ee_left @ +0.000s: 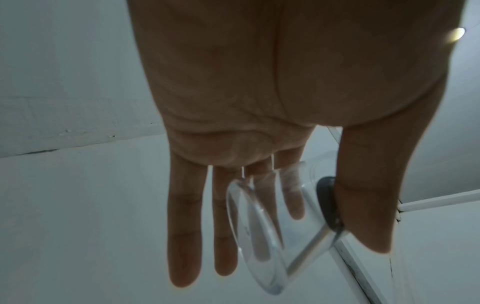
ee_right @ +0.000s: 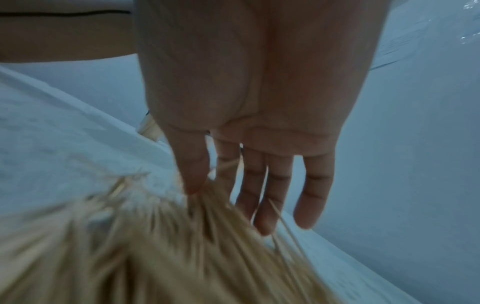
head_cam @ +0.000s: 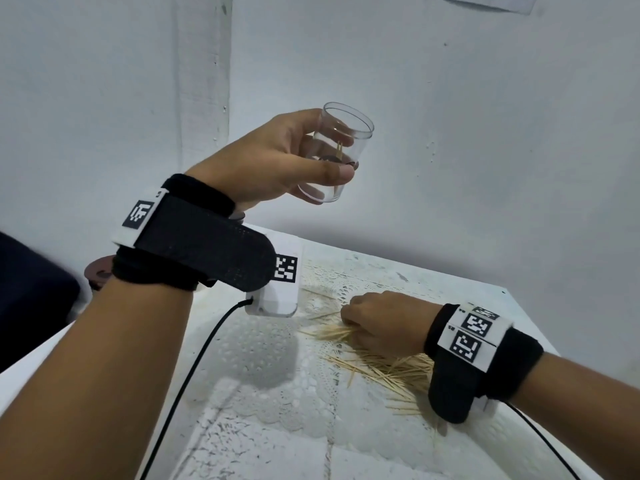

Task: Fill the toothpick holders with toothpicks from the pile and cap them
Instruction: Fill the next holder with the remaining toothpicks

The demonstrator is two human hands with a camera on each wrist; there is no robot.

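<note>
Left hand (head_cam: 277, 157) grips a clear cylindrical plastic toothpick holder (head_cam: 341, 150) aloft; right hand (head_cam: 381, 322) pinches pale wooden toothpicks (head_cam: 384, 368) on the white lace-covered table (head_cam: 277, 393).

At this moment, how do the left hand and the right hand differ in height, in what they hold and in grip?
The left hand is raised in front of the wall; the right hand is down on the table.
The left hand holds a clear toothpick holder, nearly empty; the right hand pinches a bunch from the toothpick pile.
The left grips between thumb and fingers; the right closes knuckles-up over the sticks.
Both wear black wrist straps.
</note>
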